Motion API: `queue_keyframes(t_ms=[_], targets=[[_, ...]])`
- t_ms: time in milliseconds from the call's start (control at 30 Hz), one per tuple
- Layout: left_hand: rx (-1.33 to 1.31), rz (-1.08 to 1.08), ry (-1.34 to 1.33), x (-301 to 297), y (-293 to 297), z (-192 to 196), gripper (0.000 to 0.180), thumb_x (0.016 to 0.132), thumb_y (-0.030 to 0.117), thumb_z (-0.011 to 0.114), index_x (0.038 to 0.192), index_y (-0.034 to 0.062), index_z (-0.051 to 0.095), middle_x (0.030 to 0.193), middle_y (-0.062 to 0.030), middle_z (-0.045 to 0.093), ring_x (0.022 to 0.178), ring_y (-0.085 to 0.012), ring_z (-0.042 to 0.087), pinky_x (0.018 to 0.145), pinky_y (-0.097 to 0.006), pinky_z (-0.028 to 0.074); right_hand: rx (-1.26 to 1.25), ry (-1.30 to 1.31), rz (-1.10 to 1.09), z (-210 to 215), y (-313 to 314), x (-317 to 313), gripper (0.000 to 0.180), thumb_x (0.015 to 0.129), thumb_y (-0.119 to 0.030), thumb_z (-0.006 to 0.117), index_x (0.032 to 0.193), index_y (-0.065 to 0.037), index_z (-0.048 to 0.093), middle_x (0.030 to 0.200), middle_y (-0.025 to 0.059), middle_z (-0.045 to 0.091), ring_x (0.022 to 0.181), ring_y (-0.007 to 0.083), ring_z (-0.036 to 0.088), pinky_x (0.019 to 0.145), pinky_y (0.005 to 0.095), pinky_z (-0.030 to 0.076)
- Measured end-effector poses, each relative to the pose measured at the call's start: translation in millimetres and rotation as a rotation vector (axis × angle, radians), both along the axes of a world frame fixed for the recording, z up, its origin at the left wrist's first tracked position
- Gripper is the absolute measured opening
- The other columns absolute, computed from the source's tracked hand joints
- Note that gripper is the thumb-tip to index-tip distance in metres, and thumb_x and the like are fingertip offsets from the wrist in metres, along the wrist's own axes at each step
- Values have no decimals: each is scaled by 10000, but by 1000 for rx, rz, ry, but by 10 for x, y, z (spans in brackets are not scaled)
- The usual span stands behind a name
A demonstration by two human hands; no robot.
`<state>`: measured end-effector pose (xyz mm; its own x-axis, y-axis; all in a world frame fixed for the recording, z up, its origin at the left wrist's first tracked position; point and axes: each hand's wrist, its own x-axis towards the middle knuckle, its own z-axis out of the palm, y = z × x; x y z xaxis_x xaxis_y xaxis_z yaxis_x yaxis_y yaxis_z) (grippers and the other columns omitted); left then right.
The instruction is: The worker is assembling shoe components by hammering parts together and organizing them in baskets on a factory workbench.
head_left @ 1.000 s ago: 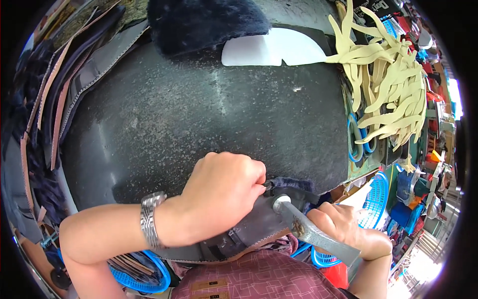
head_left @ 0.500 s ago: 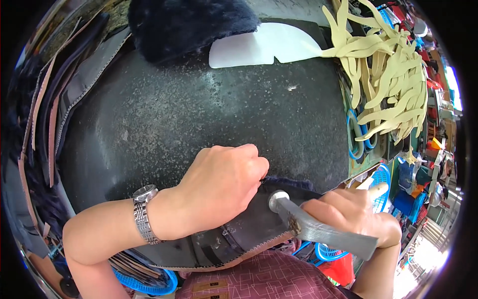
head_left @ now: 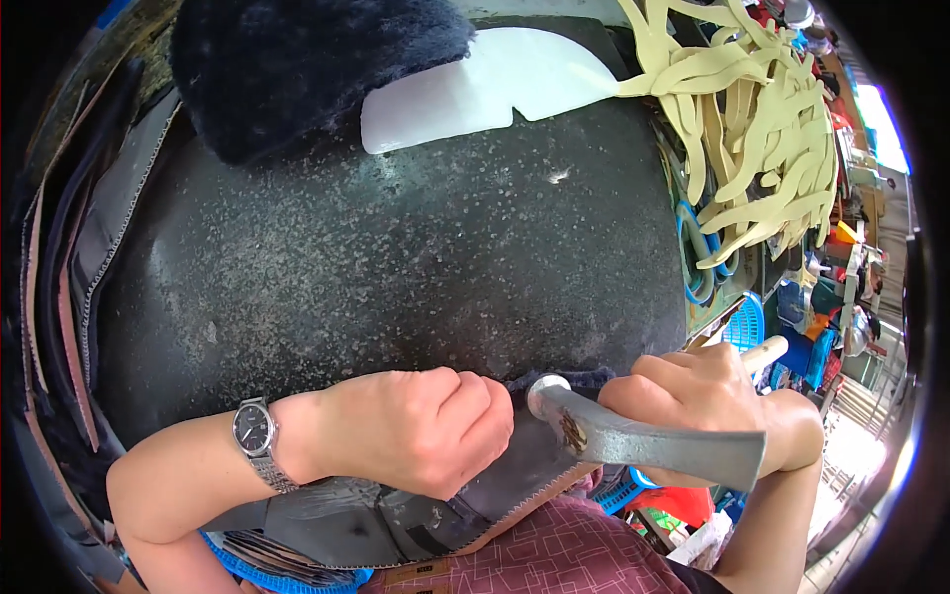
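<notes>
My right hand (head_left: 688,401) grips the pale wooden handle of a hammer (head_left: 678,453). The hammer's round face rests at or just over the far edge of a dark leather piece (head_left: 524,465), where a strip of navy fur (head_left: 594,377) shows. This piece has a zigzag-cut near edge and lies along the front of the work surface, against my body. Curled into a fist, my left hand (head_left: 430,426) is closed on the piece's far edge, left of the hammer head. Its fingertips are hidden underneath. A metal watch (head_left: 255,433) is on my left wrist.
Beyond my hands spreads a worn black work surface (head_left: 416,267). At its back lie navy fur (head_left: 297,69) and a white notched sheet (head_left: 485,89). Pale yellow strips (head_left: 772,148) heap at right, above blue-handled scissors (head_left: 698,257) and a blue basket (head_left: 747,319). Zigzag-edged pieces (head_left: 124,198) line the left.
My left hand has come down toward me and turned flatter, still closed at the piece's edge. The hammer has shifted slightly and stays in my right hand. The whole view has tilted a little.
</notes>
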<state>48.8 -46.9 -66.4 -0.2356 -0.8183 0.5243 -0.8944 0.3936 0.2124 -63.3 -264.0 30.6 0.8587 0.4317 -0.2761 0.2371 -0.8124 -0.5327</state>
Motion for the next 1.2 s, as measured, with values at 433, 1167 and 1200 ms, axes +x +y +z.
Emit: queue_keyframes(t_ms=[433,1167,1200], targets=[[371,6,384,175,-143,126,111,665,88,611,683,34,516,660,-67,489,560,-210,547,471,-321,474,-161,-45,31,49,202,-116,214,698,-190,628,839,-63,529,615,15,415,482,139,557,381,295,428],[239,468,507,-296,263,40,206,651,100,681,851,51,684,844,-17,608,658,-147,553,549,-291,397,-134,-63,-27,-27,231,59,218,701,-217,649,768,-83,491,594,7,411,467,152,556,381,304,434],[157,473,436,-321,259,24,169,673,109,672,829,46,666,784,-12,551,631,-135,511,545,-278,377,-141,-62,-3,-17,226,73,218,704,-218,649,775,-80,495,596,8,416,470,155,558,384,304,436]])
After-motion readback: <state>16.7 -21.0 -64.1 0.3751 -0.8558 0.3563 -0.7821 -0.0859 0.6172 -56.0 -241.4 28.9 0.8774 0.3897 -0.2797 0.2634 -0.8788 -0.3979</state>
